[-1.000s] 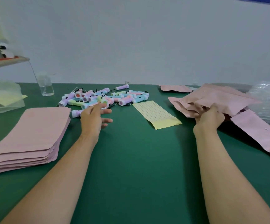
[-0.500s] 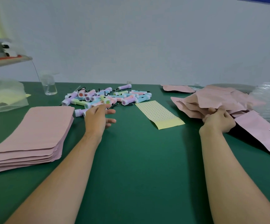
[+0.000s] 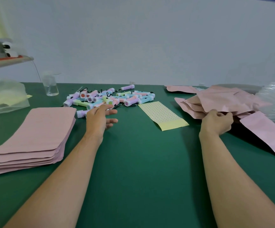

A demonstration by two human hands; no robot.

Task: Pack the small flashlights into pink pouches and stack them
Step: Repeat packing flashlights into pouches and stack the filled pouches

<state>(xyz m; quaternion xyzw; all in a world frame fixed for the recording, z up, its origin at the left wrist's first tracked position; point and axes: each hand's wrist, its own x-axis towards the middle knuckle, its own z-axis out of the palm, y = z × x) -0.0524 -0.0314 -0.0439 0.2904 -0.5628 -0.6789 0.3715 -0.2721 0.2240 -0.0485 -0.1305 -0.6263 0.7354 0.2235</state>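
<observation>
Flashlights (image 3: 110,98) lying heaped loose at mid-table. Hovering at heap's edge: left hand (image 3: 99,119), fingers spread, holding nothing. Gripping a pouch (image 3: 224,102) in the right pile (image 3: 187,104): right hand (image 3: 215,123). Lying flat at left: pouch stack (image 3: 34,134).

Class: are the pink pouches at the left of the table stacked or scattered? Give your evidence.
Stacked. The left pouches lie flat on one another, their layered edges showing along the near side.
</observation>
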